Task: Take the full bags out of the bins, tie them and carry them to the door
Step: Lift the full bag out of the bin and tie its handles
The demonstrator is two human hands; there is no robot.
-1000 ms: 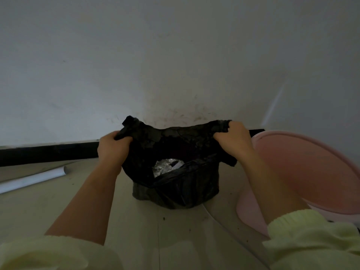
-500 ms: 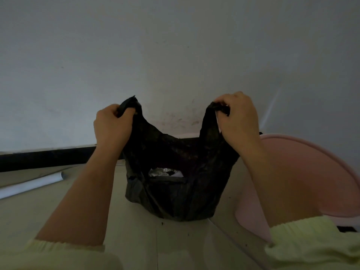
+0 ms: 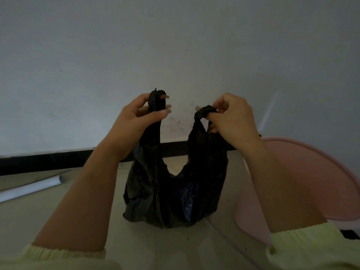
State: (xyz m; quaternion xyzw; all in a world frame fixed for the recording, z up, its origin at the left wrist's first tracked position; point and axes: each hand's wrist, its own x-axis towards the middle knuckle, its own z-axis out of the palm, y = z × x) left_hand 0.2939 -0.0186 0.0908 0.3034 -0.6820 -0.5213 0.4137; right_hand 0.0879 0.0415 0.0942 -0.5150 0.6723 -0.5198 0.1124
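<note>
L hand [image 3: 141, 114] gripped one bunched ear of the black bag [image 3: 171, 195], R hand [image 3: 232, 118] pinched the other, both raised, the bag's base resting on the floor [image 3: 175, 248] beside the pink bin [image 3: 311, 182]. Thin, soft film (prob. light, tear-prone): take hold by the ears.

The bin bag [image 3: 171, 195] is plain black, with a dull bluish sheen on its lower right face; the bin [image 3: 311, 182] is plain pale pink. The sleeves [image 3: 303, 250] are pale yellow and unpatterned. The wall [image 3: 175, 45] is off-white with dark scuff marks low down, the skirting board [image 3: 48, 162] is black, the floor [image 3: 23, 217] is beige, and the tube [image 3: 29, 189] is white.
</note>
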